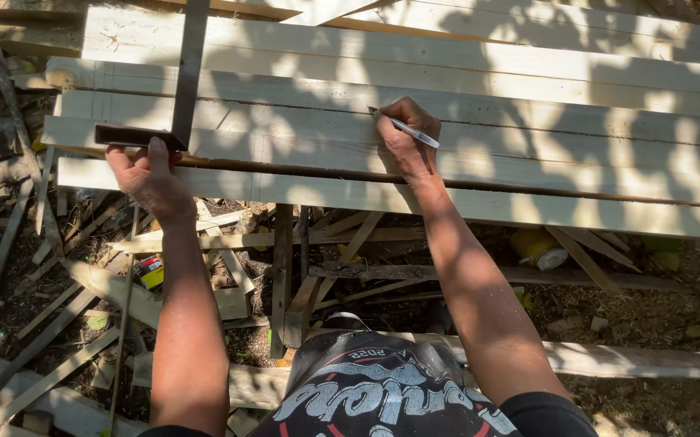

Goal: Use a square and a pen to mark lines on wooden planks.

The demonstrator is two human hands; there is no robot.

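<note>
Outdoors, over scrap-strewn ground, pale boards (pixel 479 89) lie side by side: the left hand (pixel 149 174) grips a square (pixel 184 89) at their left end, where faint lines appear drawn, while the right hand (pixel 406 142) pinches a pen (pixel 406 128) mid-board.

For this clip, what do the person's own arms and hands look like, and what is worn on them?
Both hands, the left hand and the right hand, are bare: no gloves, and no rings or watch that I can make out. The forearms are uncovered; short black sleeves show only at the frame's bottom edge. Leaf shadows dapple both arms.
</note>
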